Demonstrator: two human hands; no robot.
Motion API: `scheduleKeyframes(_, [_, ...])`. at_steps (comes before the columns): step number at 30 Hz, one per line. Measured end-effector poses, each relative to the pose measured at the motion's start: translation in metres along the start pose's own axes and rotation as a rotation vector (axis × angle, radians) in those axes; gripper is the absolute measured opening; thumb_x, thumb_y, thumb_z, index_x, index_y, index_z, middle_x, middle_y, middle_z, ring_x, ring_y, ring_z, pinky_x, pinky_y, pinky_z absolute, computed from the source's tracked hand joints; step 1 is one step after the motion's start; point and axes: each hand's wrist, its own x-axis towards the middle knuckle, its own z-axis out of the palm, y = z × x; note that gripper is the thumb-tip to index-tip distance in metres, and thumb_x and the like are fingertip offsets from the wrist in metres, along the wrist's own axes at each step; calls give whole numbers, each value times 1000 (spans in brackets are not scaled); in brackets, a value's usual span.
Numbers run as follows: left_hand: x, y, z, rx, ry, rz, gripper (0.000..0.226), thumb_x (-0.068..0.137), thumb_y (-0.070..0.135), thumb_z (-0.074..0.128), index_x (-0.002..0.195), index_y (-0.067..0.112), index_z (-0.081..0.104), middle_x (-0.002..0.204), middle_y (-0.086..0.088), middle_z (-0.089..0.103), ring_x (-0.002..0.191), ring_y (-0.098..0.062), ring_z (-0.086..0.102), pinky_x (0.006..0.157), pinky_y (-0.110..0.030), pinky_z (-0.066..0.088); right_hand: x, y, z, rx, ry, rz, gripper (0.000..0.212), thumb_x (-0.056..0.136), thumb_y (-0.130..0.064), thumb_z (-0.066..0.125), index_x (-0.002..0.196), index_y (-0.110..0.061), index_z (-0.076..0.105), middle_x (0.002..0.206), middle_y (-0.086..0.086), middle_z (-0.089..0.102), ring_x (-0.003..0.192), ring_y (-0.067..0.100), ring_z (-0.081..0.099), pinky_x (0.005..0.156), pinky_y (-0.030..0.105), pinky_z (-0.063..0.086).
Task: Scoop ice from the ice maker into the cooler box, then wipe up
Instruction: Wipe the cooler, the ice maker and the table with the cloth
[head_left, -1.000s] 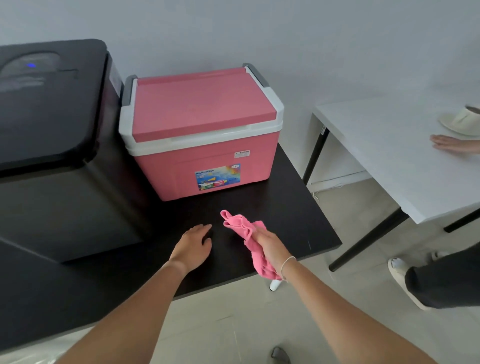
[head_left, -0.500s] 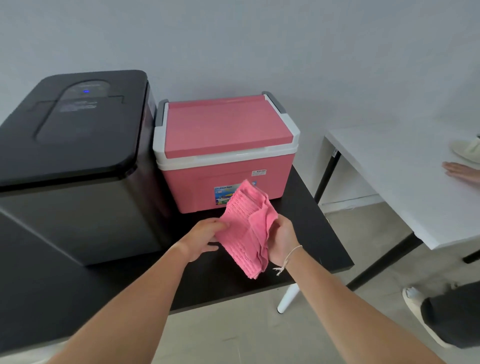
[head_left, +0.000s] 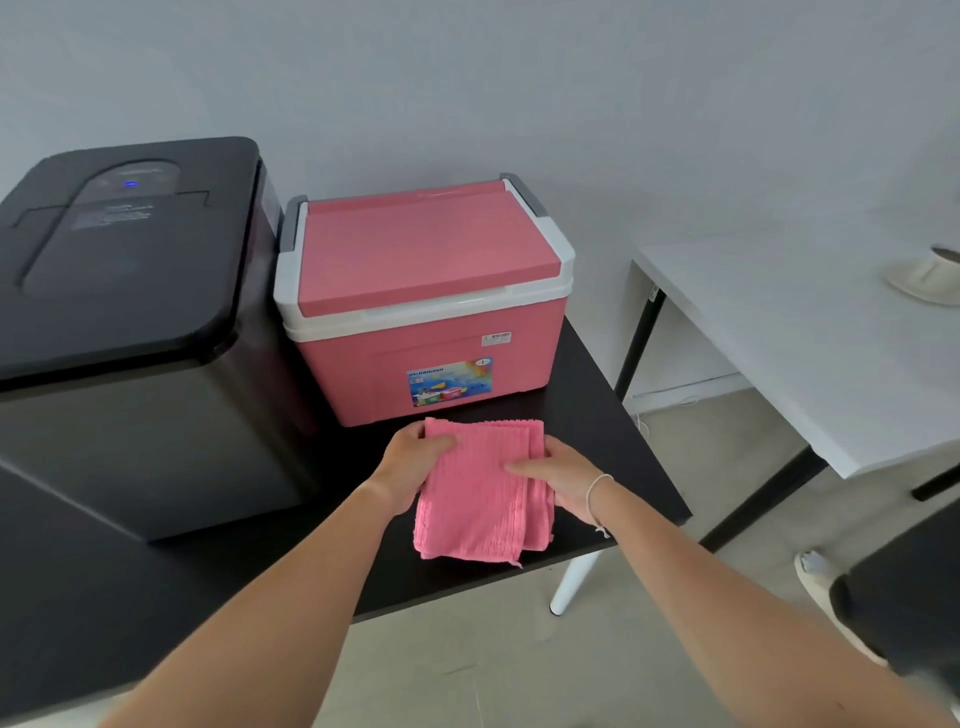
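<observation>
Cloth (head_left: 480, 499) in pink, folded, hangs between both hands just above the near right part of the black tabletop (head_left: 613, 415), its long axis running near to far. Left hand (head_left: 410, 462) pinches the far left corner, thumb curled over the top; right hand (head_left: 561, 478) holds the right edge, its fingers (head_left: 519, 469) laid across the fabric and the rest tucked behind, out of sight. Straight beyond the cloth, close by, stands the pink cooler box (head_left: 431, 312), lid closed, with the black ice maker (head_left: 130, 322) touching or nearly touching its left side. Both hands are equally near the bare surface below, so wiping probably comes next. No ice, scoop or spilled water can be made out on the dark surface.
</observation>
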Motion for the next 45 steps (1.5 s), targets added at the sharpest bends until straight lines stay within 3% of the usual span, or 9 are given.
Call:
scheduleKeyframes(3, [2,3,10,11,-1,-25,27,87,15,62,112,6,60,112,-18,63,103,-31,61,93,-47,50,1,11,-5,-4,83,-23,51,80,-5,70,125,-12,48,119,10,61,106,26,61,93,42,49])
scheduleKeyframes(8, [9,4,22,58,-4,7,18,85,15,63,101,22,58,111,-10,60,104,-29,60,92,-50,50,2,16,-20,22,215,-145,75,83,1,65,134,-42,30,110,15,59,103,29,60,96,43,47])
scheduleKeyframes(14, [12,2,31,133,-28,38,12,86,14,62,97,17,57,111,-15,60,102,-30,61,90,-49,52,1,13,-33,-83,227,-170,25,90,-15,59,113,-24,56,109,0,56,100,19,56,79,28,47])
scheduleKeyframes(18, [13,1,32,224,-47,33,13,87,17,63,98,15,56,109,-14,59,102,-31,60,91,-49,51,6,14,-33,-159,226,-103,31,90,-27,61,119,-18,56,112,-3,56,106,18,54,85,29,43])
scheduleKeyframes(21, [13,0,33,274,-48,42,9,87,18,62,93,17,56,108,-14,58,102,-30,60,91,-47,52,8,13,-32,-177,185,-69,7,91,-23,58,95,-18,61,101,2,62,98,21,58,77,28,45])
scheduleKeyframes(24, [14,-1,31,305,-51,48,13,85,21,66,90,13,57,108,-16,60,101,-31,61,90,-46,52,9,13,-35,-93,173,-43,14,93,-20,55,79,-17,54,89,4,59,85,19,56,72,27,42])
scheduleKeyframes(28, [17,-1,27,331,-48,56,25,82,27,69,80,8,52,99,-17,62,92,-30,63,83,-41,54,13,11,-38,12,200,15,14,92,-25,49,86,-13,52,97,11,55,92,25,54,81,37,42])
scheduleKeyframes(35, [17,4,28,323,-58,38,24,85,25,66,79,9,50,98,-15,62,89,-27,65,74,-35,58,13,6,-41,-157,269,-87,27,97,-35,45,93,-9,51,97,7,53,89,19,51,75,30,38])
scheduleKeyframes(45, [17,3,35,24,-135,-94,42,87,16,62,125,13,45,123,-13,53,107,-27,59,82,-44,55,15,5,-40,-112,344,-162,32,97,-17,50,129,-18,52,114,-2,47,103,15,46,86,28,38])
